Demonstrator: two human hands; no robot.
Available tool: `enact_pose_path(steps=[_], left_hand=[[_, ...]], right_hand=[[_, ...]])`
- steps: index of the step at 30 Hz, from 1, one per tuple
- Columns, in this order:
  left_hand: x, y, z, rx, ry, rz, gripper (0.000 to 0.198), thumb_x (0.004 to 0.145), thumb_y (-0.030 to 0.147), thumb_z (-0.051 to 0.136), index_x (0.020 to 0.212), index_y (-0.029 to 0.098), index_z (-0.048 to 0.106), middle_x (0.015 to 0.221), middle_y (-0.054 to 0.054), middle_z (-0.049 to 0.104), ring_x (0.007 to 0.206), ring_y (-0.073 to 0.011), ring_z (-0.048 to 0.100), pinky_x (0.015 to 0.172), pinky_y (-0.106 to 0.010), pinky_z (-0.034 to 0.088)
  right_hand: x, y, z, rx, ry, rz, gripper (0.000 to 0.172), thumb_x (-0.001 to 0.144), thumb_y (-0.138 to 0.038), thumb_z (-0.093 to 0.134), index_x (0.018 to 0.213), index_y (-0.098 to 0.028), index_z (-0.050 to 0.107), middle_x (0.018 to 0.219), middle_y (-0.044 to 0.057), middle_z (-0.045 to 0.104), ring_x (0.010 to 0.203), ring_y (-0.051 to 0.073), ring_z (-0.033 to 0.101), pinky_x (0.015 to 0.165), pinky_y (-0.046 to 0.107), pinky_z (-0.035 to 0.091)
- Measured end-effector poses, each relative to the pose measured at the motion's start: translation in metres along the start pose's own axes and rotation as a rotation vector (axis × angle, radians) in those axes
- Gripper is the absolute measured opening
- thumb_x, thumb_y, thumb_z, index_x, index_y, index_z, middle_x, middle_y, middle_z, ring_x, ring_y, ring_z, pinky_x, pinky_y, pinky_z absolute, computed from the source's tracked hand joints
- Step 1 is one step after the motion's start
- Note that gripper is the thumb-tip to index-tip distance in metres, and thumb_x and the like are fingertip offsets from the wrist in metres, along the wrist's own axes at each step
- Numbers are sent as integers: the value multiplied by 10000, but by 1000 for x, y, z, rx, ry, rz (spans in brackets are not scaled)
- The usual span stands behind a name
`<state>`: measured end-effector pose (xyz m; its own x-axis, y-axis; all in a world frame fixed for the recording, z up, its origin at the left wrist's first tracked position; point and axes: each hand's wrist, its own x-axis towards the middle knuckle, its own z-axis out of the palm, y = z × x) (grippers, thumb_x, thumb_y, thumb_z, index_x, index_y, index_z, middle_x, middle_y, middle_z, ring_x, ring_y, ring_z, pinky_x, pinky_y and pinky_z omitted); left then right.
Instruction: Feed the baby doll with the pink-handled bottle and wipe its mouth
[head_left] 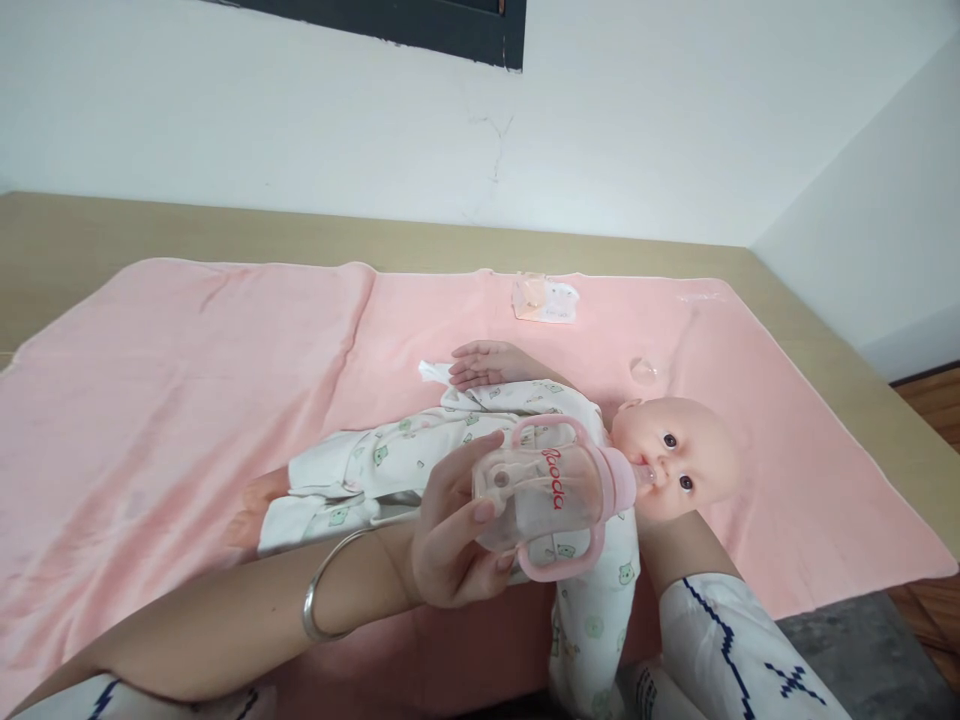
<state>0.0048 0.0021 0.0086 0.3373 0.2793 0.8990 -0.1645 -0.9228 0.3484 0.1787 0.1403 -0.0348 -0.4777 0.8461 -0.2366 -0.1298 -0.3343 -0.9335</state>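
Wooden table (112,225); pink blanket (150,400) spread over most of it. Baby doll (675,450) in printed sleepsuit, on its back across the blanket, head to the right. Clear bottle (540,495) with pink loop handles held level, teat at the doll's mouth. Left hand (450,540) closed round the bottle's base end. Right forearm (679,550) under the doll's head; hand hidden, grip not determinable.

Judged: bottle light, rigid, smooth, likely slippery; barrel or handles give best purchase.

Wipe packet (545,298) and clear cap (643,370) beyond the doll.
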Motion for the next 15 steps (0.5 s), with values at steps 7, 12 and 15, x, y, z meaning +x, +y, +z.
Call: enact_pose_path(steps=[7, 12, 15], left_hand=[[0, -1, 1, -31, -43, 23, 654, 995, 204, 469, 1608, 203, 243, 1675, -124, 284, 1350, -246, 528, 941, -405, 639], [2, -2, -1, -25, -60, 4, 667, 989, 228, 503, 1606, 184, 253, 1630, -204, 297, 1360, -344, 512, 919, -486, 631], [17, 1, -11, 40, -157, -4, 646, 1008, 250, 491, 1598, 140, 252, 1491, -260, 405, 1325, -353, 518, 899, -475, 623]], right_hand=[[-10, -8, 6, 24, 6, 38, 499, 882, -319, 666, 1284, -66, 512, 915, -20, 717, 941, 102, 692, 1024, 383, 524], [-13, -11, 9, 86, 31, 81, 354, 978, -92, 518, 1328, -56, 485, 882, -3, 720, 872, 100, 696, 1063, 405, 514], [-13, -14, 10, 78, 44, 82, 369, 997, -49, 480, 1366, -42, 458, 881, -3, 716, 871, 92, 691, 1060, 384, 508]])
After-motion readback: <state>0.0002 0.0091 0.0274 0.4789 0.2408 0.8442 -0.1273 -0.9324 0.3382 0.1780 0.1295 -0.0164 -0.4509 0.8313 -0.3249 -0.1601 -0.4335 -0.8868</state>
